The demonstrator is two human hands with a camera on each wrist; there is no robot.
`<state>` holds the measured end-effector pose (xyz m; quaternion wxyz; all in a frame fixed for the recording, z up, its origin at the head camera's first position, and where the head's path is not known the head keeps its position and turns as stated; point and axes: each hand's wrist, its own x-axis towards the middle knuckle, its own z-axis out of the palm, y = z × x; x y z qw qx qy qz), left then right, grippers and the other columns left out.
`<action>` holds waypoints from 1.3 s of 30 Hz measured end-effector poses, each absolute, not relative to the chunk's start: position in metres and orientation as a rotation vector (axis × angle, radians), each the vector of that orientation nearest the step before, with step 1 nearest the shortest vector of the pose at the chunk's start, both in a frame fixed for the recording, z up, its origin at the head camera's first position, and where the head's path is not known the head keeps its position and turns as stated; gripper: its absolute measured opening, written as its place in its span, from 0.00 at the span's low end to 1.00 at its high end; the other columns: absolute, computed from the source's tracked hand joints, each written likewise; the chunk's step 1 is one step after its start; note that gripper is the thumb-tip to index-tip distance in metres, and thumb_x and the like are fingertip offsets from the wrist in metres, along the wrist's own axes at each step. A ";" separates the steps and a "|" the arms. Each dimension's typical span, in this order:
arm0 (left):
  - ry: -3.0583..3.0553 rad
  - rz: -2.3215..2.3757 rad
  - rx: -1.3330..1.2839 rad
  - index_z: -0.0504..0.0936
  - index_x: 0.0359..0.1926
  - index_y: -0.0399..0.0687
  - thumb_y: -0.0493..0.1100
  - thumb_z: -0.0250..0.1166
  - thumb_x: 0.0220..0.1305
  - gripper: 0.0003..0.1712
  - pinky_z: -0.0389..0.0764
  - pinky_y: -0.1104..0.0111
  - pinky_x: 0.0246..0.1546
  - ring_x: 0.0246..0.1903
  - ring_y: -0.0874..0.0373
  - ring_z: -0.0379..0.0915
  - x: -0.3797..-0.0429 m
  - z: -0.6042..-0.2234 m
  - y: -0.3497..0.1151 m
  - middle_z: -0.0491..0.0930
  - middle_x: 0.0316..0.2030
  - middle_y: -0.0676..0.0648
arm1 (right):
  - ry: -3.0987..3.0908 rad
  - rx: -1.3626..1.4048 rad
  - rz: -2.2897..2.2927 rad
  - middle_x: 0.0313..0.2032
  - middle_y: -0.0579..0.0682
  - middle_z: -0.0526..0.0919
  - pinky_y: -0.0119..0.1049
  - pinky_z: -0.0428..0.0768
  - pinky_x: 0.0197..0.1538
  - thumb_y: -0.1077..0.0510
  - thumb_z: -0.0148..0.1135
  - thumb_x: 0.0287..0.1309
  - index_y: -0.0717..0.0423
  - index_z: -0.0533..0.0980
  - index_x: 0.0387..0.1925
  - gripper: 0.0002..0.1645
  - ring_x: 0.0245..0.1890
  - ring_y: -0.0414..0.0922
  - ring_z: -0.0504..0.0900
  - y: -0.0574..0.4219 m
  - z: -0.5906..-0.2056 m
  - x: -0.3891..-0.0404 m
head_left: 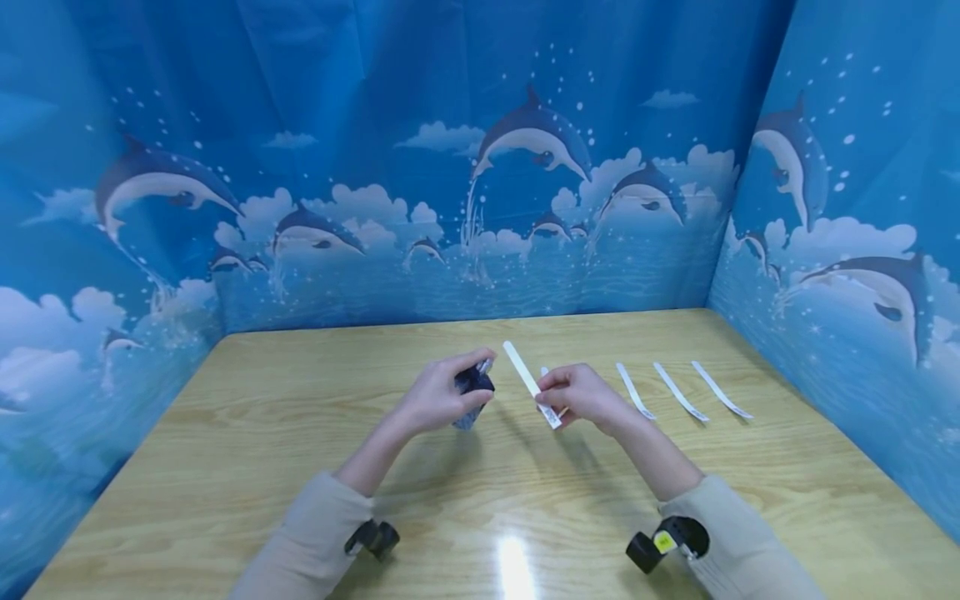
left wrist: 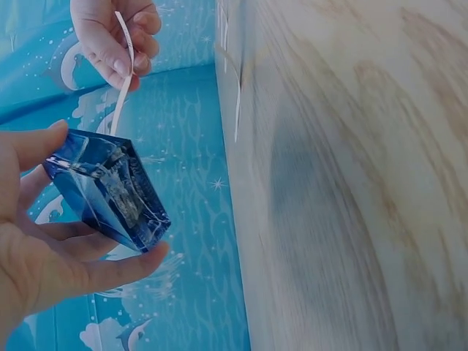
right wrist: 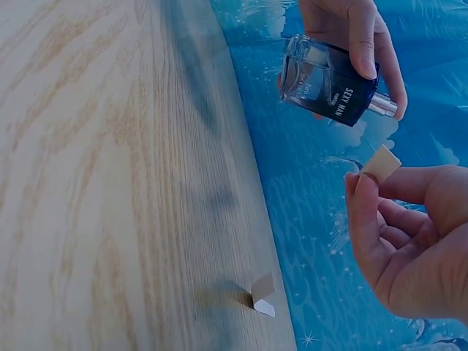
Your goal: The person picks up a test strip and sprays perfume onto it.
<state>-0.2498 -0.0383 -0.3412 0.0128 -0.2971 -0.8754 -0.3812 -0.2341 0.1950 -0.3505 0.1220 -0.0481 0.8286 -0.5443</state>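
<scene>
My left hand (head_left: 435, 396) grips a dark blue glass perfume bottle (right wrist: 325, 82), holding it above the table. In the right wrist view the bottle lies tilted on its side, label showing, with a fingertip on its silver sprayer (right wrist: 382, 104). The left wrist view looks onto the bottle's glass base (left wrist: 121, 190). Between thumb and fingers, my right hand (head_left: 588, 398) pinches a white paper test strip (head_left: 521, 367) near its lower end. The strip's far end slants up and left, close beside the bottle's sprayer end. Part of another white strip (head_left: 544, 371) shows behind the right hand.
Three more white strips, the left one (head_left: 634, 392), the middle one (head_left: 679, 392) and the right one (head_left: 722, 390), lie side by side on the wooden table (head_left: 300, 417). A blue dolphin-print curtain (head_left: 360, 167) encloses the table's back and sides.
</scene>
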 end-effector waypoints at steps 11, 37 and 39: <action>-2.706 -1.190 -0.945 0.67 0.65 0.53 0.45 0.65 0.59 0.32 0.70 0.54 0.54 0.58 0.46 0.65 -0.255 -0.345 -0.046 0.68 0.61 0.45 | 2.419 -0.114 -1.587 0.26 0.51 0.78 0.37 0.80 0.28 0.66 0.57 0.57 0.74 0.72 0.44 0.15 0.24 0.41 0.76 0.201 -0.350 -0.234; -2.756 -1.249 -0.902 0.66 0.66 0.57 0.44 0.65 0.60 0.33 0.66 0.53 0.57 0.63 0.46 0.59 -0.254 -0.346 -0.060 0.63 0.65 0.47 | 2.339 0.009 -1.829 0.24 0.46 0.77 0.32 0.80 0.31 0.68 0.53 0.58 0.76 0.68 0.47 0.17 0.25 0.38 0.77 0.248 -0.370 -0.248; -2.758 -1.253 -0.895 0.66 0.66 0.58 0.44 0.65 0.59 0.33 0.66 0.53 0.57 0.63 0.46 0.59 -0.253 -0.345 -0.060 0.63 0.65 0.48 | 2.349 0.033 -1.835 0.24 0.46 0.76 0.31 0.79 0.30 0.68 0.52 0.58 0.77 0.67 0.48 0.18 0.24 0.37 0.76 0.252 -0.372 -0.249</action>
